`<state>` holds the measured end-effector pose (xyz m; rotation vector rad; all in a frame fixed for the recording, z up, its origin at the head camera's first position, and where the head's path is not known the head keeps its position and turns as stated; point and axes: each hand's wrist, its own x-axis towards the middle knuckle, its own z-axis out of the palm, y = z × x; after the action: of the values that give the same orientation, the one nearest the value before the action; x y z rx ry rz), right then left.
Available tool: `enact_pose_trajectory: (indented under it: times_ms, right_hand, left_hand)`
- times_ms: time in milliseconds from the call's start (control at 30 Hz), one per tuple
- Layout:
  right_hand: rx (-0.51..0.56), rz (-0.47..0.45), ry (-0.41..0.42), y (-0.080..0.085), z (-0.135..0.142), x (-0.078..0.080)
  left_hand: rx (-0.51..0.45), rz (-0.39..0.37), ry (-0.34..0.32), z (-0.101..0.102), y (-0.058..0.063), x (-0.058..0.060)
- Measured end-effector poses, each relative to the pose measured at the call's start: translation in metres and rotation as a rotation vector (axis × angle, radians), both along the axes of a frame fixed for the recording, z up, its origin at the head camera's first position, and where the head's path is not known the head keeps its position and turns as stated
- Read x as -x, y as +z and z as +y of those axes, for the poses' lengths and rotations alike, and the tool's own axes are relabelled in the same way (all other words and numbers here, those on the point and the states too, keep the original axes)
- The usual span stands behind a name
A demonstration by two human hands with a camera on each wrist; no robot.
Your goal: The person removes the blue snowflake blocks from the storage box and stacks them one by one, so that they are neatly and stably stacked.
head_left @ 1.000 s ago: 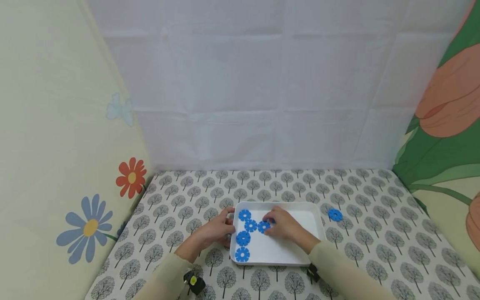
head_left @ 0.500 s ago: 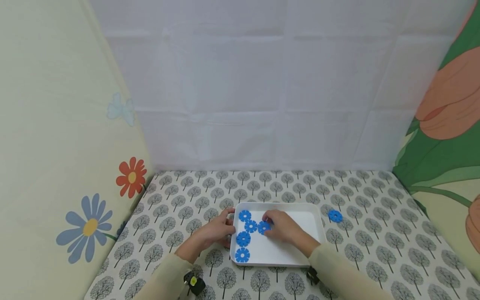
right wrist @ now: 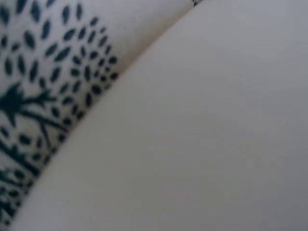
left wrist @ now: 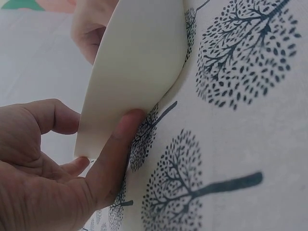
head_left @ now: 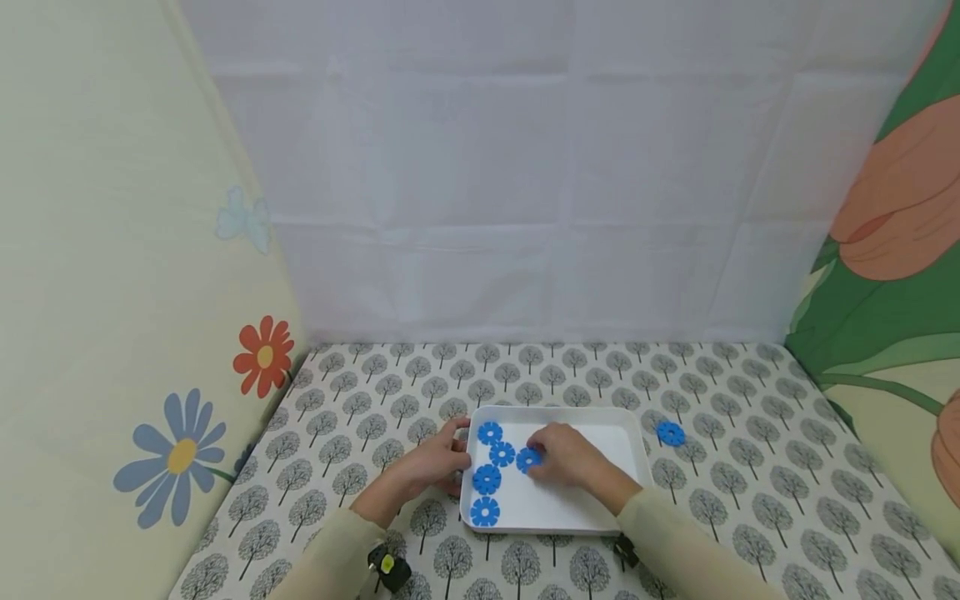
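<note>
A shallow white tray [head_left: 573,504] lies on the table, with several blue notched discs [head_left: 487,479] flat along its left side. My left hand [head_left: 431,461] grips the tray's left wall; in the left wrist view its thumb [left wrist: 65,120] is at the rim and a finger [left wrist: 115,154] presses the outer side. My right hand [head_left: 566,456] reaches into the tray and pinches another blue notched disc [head_left: 527,460], just right of a disc [head_left: 502,454] in the branching row. The right wrist view is filled by the pale, blurred tray wall [right wrist: 183,134].
One more blue notched disc [head_left: 671,433] lies on the tree-print tablecloth [head_left: 720,500], outside the tray to the right. A white cloth [head_left: 480,183] hangs behind the table. Flower-patterned panels [head_left: 97,292] stand at both sides.
The fingers of my right hand have drawn in slightly at the disc. My left hand, the tray and the other discs stay in place.
</note>
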<state>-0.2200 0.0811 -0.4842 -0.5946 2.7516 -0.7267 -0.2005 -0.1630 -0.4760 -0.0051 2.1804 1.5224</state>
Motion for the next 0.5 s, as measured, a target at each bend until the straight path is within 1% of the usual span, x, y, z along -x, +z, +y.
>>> enact_pose_trajectory:
  times_ms: [167,267,500]
  right_hand:
    - [-0.006,0.002,0.008,0.002,0.000,-0.001]
    - [0.001,0.020,0.007,0.003,0.001,-0.002]
    - [0.060,0.033,-0.046,0.013,0.011,-0.006]
  left_hand:
    - [-0.003,-0.004,-0.003,0.000,0.000,0.000]
    - [-0.003,-0.002,-0.001,0.001,0.000,0.000]
    - [0.008,-0.001,0.013,0.001,0.000,0.000]
